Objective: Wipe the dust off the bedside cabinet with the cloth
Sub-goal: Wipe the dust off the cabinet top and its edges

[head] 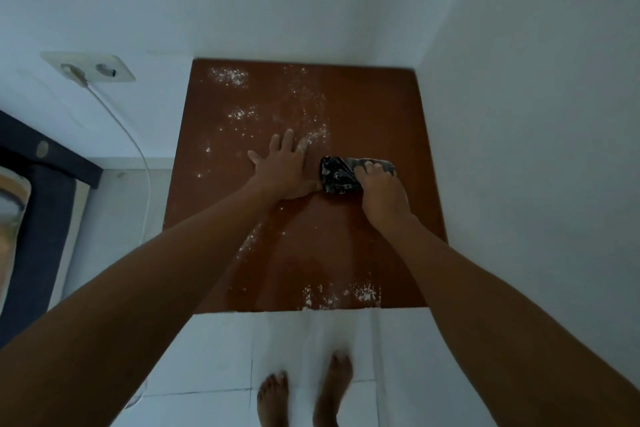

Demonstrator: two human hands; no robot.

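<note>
Cloth (341, 174), dark and bunched into a wad, sits on the bedside cabinet (374, 107) near the middle of its top, a little toward the right edge, and I have my right hand (381, 192) on it with the fingers curled over its near side, a closed grip pressing it down onto the wood. My left hand (282, 166) lies flat and spread just beside the cloth on its left, fingers straight, holding nothing; I judge it is only bracing me. I read this as mid-wipe: the strip along the right edge looks free of powder, while white dust (230, 75) lies thick near the far left corner, scattered specks run down the middle, and another patch (362, 295) sits along the near edge. The next move, as I judge it, calls for dragging the cloth left and toward the far edge through those patches with steady pressure, which means lifting my left hand clear of the path. Dust at the near edge may spill onto the floor (214, 350) if I sweep toward myself.
</note>
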